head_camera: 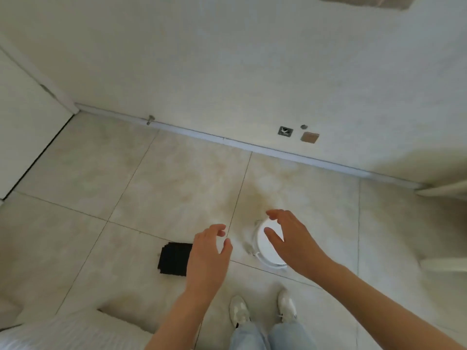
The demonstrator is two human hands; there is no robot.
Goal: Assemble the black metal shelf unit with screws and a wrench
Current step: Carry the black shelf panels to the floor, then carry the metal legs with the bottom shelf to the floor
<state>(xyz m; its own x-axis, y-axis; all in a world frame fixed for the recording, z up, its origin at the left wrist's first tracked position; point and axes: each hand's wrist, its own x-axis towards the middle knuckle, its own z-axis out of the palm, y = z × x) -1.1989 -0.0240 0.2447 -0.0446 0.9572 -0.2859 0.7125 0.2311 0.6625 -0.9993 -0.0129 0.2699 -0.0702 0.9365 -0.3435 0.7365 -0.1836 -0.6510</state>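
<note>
Pale tiled floor (151, 185) beneath both hands, white wall (227, 59) beyond the fingertips, a light skirting board (227, 141) along the join. Left hand (207, 253) held out above the tiles, fingers loosely curved and apart, gripping nothing. Right hand (290, 238) likewise spread and relaxed, thumb apart from the fingers. Hovers over a round white tub (265, 253) standing on the floor under the palm; touching or not, cannot tell. Just left of the left hand, partly hidden behind it, a black rectangular piece (174, 258) lying flat on the tiles, too blurred to identify further. Below the wrists, two white shoes (238, 311) and pale jeans (252, 337). Far beyond the right hand, low on the wall, a grey socket (285, 131) and a brown plate (309, 137). Well beyond the left hand, a small metal doorstop (150, 119) at the skirting. Beside the left forearm, something white and fluffy (75, 332).
</note>
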